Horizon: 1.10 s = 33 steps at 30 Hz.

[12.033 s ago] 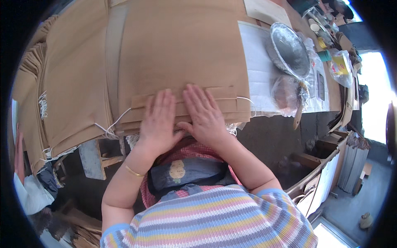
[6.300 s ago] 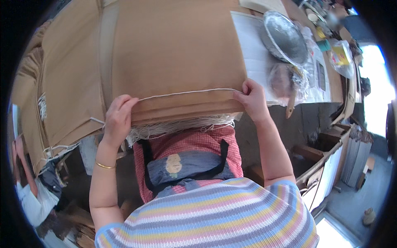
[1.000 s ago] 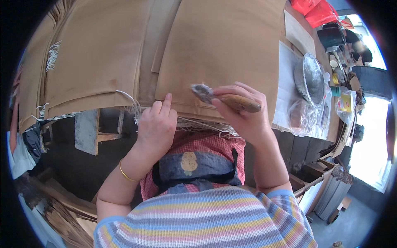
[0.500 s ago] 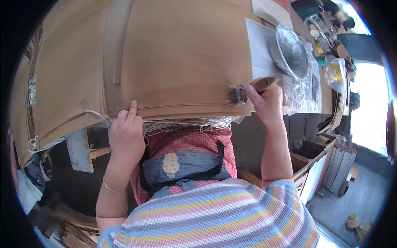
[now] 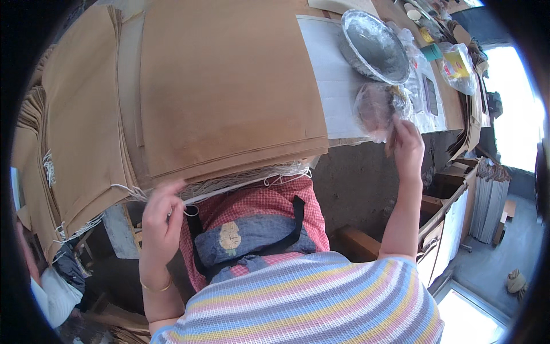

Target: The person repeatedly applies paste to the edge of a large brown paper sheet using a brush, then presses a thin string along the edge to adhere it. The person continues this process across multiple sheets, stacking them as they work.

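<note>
My right hand (image 5: 409, 146) is closed on a brush (image 5: 392, 142), whose handle shows by my fingers. Its bristle end is hard to make out against a crumpled clear plastic bag (image 5: 372, 112) just below a metal basin (image 5: 375, 49). The basin has whitish smears inside. A stack of large brown paper sheets or bags (image 5: 229, 86) lies flat in front of me, white strings (image 5: 246, 183) hanging along its near edge. My left hand (image 5: 162, 221), slightly blurred, is off the stack's near left corner, fingers loosely bent and apart. A white string passes close to its fingers.
More brown paper stacks (image 5: 83, 109) with white strings lie at the left. White sheets (image 5: 329, 74) cover the table under the basin. A phone-like dark slab (image 5: 429, 94), a green cup-like thing (image 5: 431, 52) and a bagged yellow package (image 5: 456, 63) stand at the right.
My right hand has carried the brush from the stack's near right corner rightward to the plastic bag below the basin. My left hand has come off the paper towards me. The view has shifted.
</note>
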Motion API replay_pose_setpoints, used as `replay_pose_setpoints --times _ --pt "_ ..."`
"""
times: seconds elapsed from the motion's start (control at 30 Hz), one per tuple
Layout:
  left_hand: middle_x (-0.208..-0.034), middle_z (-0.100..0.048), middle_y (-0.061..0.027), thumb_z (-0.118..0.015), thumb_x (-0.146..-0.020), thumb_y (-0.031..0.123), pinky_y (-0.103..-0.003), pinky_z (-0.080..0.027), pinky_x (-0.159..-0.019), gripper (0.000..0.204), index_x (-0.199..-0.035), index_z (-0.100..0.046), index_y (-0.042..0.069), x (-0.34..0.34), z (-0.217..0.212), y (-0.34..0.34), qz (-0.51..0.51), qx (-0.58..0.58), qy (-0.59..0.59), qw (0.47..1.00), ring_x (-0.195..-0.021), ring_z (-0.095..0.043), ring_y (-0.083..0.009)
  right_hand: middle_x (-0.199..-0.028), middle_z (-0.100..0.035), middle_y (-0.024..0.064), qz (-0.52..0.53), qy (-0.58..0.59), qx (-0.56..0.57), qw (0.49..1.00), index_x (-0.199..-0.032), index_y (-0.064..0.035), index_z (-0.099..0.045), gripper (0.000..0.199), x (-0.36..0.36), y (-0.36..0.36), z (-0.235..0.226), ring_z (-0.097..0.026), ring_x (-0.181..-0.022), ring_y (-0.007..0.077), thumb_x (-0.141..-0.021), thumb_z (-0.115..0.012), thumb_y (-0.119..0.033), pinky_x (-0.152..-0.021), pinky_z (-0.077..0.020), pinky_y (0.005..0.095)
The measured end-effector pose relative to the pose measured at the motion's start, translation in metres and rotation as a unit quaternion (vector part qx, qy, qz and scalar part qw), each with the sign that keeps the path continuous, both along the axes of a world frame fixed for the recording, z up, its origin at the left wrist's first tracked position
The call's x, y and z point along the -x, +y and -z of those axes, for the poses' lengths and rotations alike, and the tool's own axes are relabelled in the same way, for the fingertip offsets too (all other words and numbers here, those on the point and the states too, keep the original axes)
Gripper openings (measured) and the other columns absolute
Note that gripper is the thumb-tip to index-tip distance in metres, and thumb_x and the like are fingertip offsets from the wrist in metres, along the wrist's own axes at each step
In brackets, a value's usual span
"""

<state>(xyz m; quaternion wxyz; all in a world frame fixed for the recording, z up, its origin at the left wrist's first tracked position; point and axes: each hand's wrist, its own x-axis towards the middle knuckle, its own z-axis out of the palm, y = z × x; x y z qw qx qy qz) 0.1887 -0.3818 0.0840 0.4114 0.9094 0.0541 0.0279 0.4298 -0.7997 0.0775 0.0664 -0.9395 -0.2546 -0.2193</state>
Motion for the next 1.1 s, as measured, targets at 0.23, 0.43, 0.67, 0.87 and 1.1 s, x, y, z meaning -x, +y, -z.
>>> replay_pose_setpoints --times 0.23,0.43,0.67,0.87,1.1 --pt "-0.067 -0.060 -0.0084 -0.063 -0.078 -0.001 -0.025 -0.041 -0.053 0.002 -0.076 -0.063 -0.002 0.007 -0.062 -0.032 0.015 0.215 -0.087 0.973 -0.060 -0.056 -0.0152 -0.105 -0.065 0.0132 -0.326 0.444 -0.267 0.791 -0.110 -0.0028 -0.063 0.033 0.120 0.133 0.038 -0.062 -0.097 0.0284 -0.079 -0.057 0.007 -0.080 -0.0502 0.0377" --pt "-0.062 -0.053 -0.0048 -0.070 -0.075 0.006 -0.026 -0.036 -0.051 0.010 -0.079 -0.064 -0.001 0.015 -0.076 0.006 -0.103 -0.038 -0.079 0.991 -0.055 -0.050 -0.0141 -0.105 -0.062 0.0137 -0.349 0.519 -0.301 0.720 -0.117 -0.0025 -0.058 0.037 0.092 0.114 0.017 -0.061 -0.097 0.0278 -0.081 -0.067 -0.008 -0.082 -0.0493 0.0362" --pt "-0.063 -0.057 -0.0101 -0.072 -0.068 0.004 -0.032 -0.043 -0.053 0.012 -0.078 -0.066 0.003 -0.010 -0.093 -0.034 0.088 0.003 -0.078 0.993 -0.057 -0.057 -0.0257 -0.094 -0.062 0.0130 -0.572 0.641 -0.229 0.458 -0.103 0.0001 -0.060 0.023 0.132 0.211 0.004 -0.060 -0.086 0.0269 -0.091 -0.059 -0.019 -0.077 -0.0480 0.0363" --pt "-0.068 -0.058 -0.0100 -0.069 -0.074 -0.001 -0.029 -0.041 -0.054 0.010 -0.082 -0.065 -0.003 0.014 -0.067 0.014 -0.056 -0.098 -0.080 0.990 -0.060 -0.056 -0.0197 -0.085 -0.062 0.0105 -0.332 0.565 -0.289 0.698 -0.100 -0.0015 -0.065 0.016 0.086 0.118 -0.017 -0.060 -0.079 0.0218 -0.085 -0.060 0.002 -0.068 -0.0474 0.0309" --pt "-0.071 -0.060 -0.0092 -0.066 -0.080 0.000 -0.027 -0.043 -0.058 0.005 -0.083 -0.066 -0.003 -0.049 0.010 0.051 -0.085 -0.026 -0.054 0.995 -0.063 -0.056 -0.0165 -0.079 -0.064 0.0029 -0.075 0.508 -0.338 0.789 -0.087 0.0035 -0.067 0.009 0.004 0.113 0.011 -0.059 -0.074 0.0095 -0.082 -0.063 -0.004 -0.067 -0.0460 0.0246"
